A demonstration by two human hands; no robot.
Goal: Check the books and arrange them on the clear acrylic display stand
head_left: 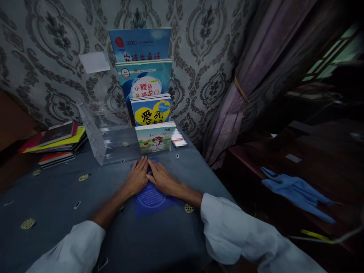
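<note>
A blue-violet printed sheet or thin book [152, 199] lies on the dark blue tablecloth [93, 204]. My left hand [138, 176] rests flat on its upper left part, fingers stretched forward. On its upper right part lies my right hand [162, 178], also flat, its fingertips close to those of my left hand. Neither hand grips anything. Just beyond my fingertips stands a clear stepped rack [98, 142]. Its right side holds a green picture book [155, 141] in front, a blue and yellow book [150, 110], a teal book [125, 77] and a tall blue book [142, 41] behind.
Stacked books [61, 138] lie at the back left. A small white item [178, 139], partly pixelated, sits right of the rack. Patterned fabric [204, 41] hangs behind, beside a tied mauve curtain [247, 72]. Blue gloves [298, 191] lie on a dark red surface [247, 163] at right.
</note>
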